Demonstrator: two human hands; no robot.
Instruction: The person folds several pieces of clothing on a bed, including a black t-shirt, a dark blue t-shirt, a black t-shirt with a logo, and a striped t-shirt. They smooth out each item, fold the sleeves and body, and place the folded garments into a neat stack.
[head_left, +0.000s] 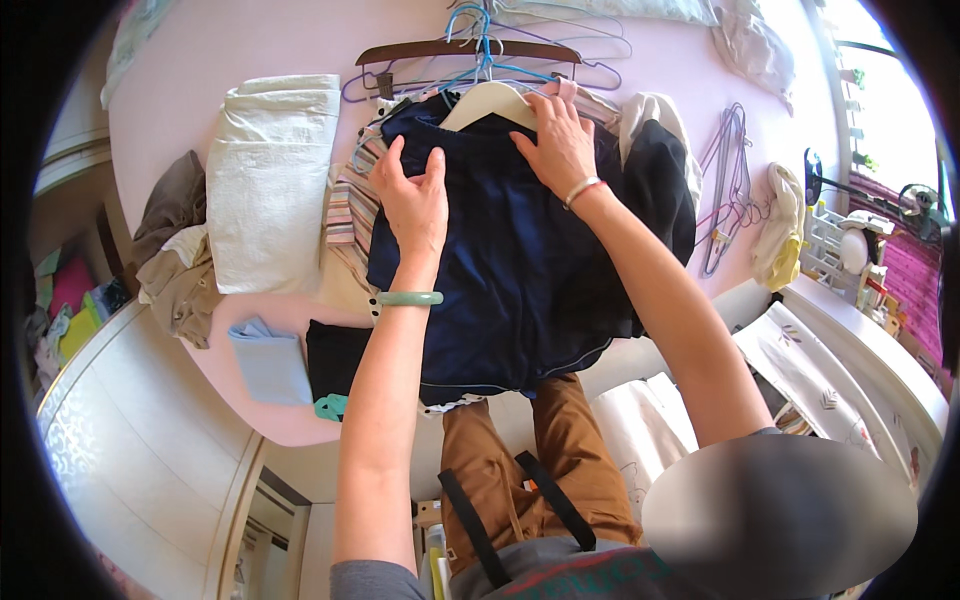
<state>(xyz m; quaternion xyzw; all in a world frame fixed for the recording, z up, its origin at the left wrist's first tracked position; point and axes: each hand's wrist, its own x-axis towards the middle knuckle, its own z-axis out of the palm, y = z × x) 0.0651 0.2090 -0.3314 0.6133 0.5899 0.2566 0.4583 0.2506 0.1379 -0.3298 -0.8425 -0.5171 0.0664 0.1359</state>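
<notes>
A dark navy garment (490,240) lies spread on top of a pile of clothes in front of me. A cream hanger (487,103) with broad shoulders sits in its neck opening. My left hand (412,200) is over the garment's left shoulder, thumb and index finger apart, holding nothing that I can see. At the opposite shoulder, my right hand (563,150) has thumb and fingers around the hanger's right arm, beside the garment's neckline; the fingertips' exact hold is partly hidden. Striped cloth (352,205) and a black sleeve (658,185) stick out from the pile.
Beyond the pile lie a brown wooden hanger (460,50) and several thin hangers. Folded white cloth (272,185), brown clothes (178,275) and folded light-blue cloth (270,362) lie to the left. Purple wire hangers (728,190) and a cream-yellow cloth (782,225) are on the right.
</notes>
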